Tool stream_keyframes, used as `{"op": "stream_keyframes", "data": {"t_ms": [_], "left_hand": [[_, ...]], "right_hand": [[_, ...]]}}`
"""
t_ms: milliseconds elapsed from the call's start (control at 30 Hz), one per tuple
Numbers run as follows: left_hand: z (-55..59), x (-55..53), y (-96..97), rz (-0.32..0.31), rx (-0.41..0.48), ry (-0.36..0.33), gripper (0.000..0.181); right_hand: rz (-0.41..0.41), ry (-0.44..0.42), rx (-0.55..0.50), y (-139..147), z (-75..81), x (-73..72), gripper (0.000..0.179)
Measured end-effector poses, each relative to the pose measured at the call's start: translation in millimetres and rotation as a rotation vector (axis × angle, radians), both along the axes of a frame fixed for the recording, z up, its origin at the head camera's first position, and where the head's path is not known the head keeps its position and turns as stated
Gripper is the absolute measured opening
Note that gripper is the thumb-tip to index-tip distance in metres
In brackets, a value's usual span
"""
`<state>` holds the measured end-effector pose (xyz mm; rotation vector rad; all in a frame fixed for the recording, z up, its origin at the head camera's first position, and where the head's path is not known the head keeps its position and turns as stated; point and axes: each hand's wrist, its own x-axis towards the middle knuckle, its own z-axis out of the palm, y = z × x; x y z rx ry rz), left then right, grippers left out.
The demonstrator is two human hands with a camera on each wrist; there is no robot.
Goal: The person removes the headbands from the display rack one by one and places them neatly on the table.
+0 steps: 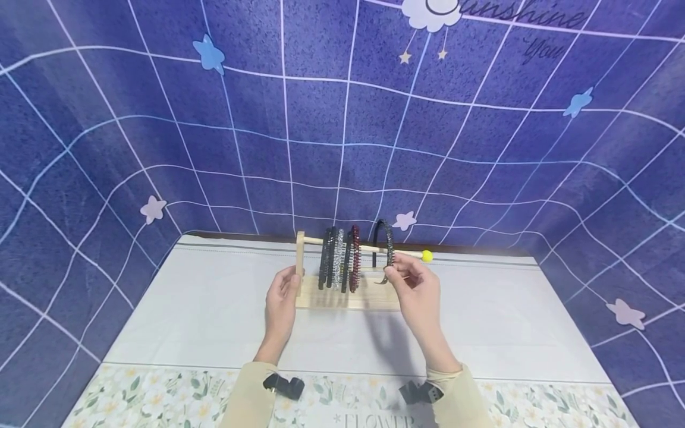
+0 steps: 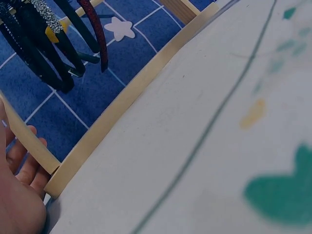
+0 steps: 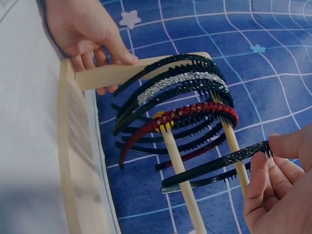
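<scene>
A wooden rack (image 1: 348,302) stands on the table, with an upright post (image 1: 299,261) at its left end and pale rods. My left hand (image 1: 280,300) grips that post, thumb on one side and fingers on the other in the right wrist view. Several toothed headbands hang on the rods near the post: black ones, one with silver glitter (image 3: 180,84) and a red one (image 3: 195,110). Farther right, my right hand (image 1: 420,297) pinches a black headband with dark sparkles (image 3: 246,152) between thumb and fingers. Its arms cross the rods in the right wrist view.
A yellow ball (image 1: 426,255) caps the rod's right end, just above my right hand. The table has a white cover (image 1: 214,303) with a floral front strip (image 1: 171,392). Behind it hangs a blue gridded cloth (image 1: 321,160) with stars.
</scene>
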<state>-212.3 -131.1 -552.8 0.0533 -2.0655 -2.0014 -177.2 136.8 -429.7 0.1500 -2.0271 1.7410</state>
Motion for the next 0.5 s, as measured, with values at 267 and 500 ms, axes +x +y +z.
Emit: {"op": "stream_keyframes", "data": {"t_ms": [267, 500], "left_hand": [[-0.3, -0.8, 1.7, 0.013, 0.0, -0.002, 0.048], [0.5, 0.9, 1.0, 0.015, -0.006, -0.005, 0.047]], "right_hand": [[-0.009, 0.015, -0.049, 9.1, 11.1, 0.0, 0.021], [-0.012, 0.032, -0.061, 14.1, 13.8, -0.5, 0.023]]}}
